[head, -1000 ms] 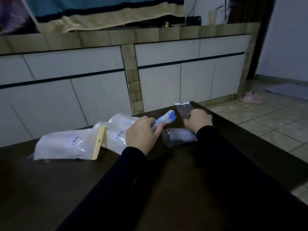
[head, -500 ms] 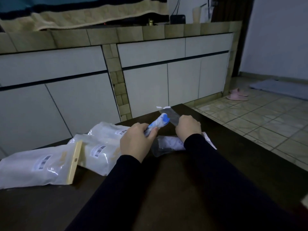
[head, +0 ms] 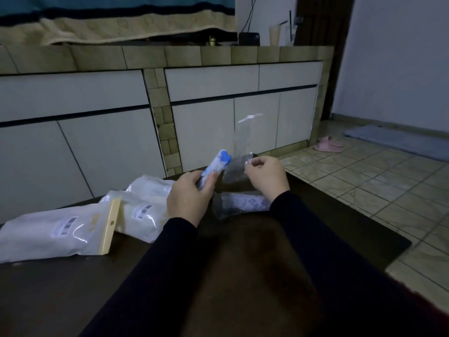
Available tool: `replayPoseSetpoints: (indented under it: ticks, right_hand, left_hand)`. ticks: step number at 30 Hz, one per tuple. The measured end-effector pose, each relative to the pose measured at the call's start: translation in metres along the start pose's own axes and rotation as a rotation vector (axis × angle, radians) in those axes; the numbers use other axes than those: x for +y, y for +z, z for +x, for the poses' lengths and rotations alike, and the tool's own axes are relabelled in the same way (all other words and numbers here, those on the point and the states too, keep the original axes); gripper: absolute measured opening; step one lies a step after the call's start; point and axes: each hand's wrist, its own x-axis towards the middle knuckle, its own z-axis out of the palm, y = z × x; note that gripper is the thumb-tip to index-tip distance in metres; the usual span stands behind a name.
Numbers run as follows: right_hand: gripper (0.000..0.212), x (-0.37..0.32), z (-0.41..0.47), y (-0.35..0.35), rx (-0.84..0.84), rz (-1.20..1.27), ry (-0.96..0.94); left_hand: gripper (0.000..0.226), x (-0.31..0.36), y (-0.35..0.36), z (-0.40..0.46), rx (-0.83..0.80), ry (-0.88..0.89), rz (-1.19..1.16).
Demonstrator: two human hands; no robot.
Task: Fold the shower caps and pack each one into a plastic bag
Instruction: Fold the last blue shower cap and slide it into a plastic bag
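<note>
My left hand [head: 188, 198] fingers grip the folded shower cap [head: 216, 165], soft and light; right hand [head: 266, 177] pinches the flimsy, slippery plastic bag [head: 239, 166] by its edge.

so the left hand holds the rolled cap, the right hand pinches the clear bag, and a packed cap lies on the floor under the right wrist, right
Not quite. The packed cap lies on the dark table, not the floor, as the head view shows. The rest holds: the left hand holds the rolled cap and the right hand pinches the clear bag.
</note>
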Motion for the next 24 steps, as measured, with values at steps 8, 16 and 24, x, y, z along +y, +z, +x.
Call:
replayPoseSetpoints:
  ticks: [8, 16, 24]
  right_hand:
    - [0.041, 0.001, -0.070, -0.013, -0.144, -0.313, 0.022]
    - [0.034, 0.001, -0.087, -0.001, -0.231, -0.940, -0.254]
    - [0.047, 0.018, -0.081, -0.004, -0.483, -0.880, -0.444]
  left_hand:
    - [0.040, -0.011, -0.029, -0.035, -0.008, 0.057, -0.052]
    - [0.041, -0.026, -0.062, -0.057, -0.209, -0.034, -0.059]
    - [0.037, -0.028, -0.071, -0.060, -0.367, -0.063, -0.073]
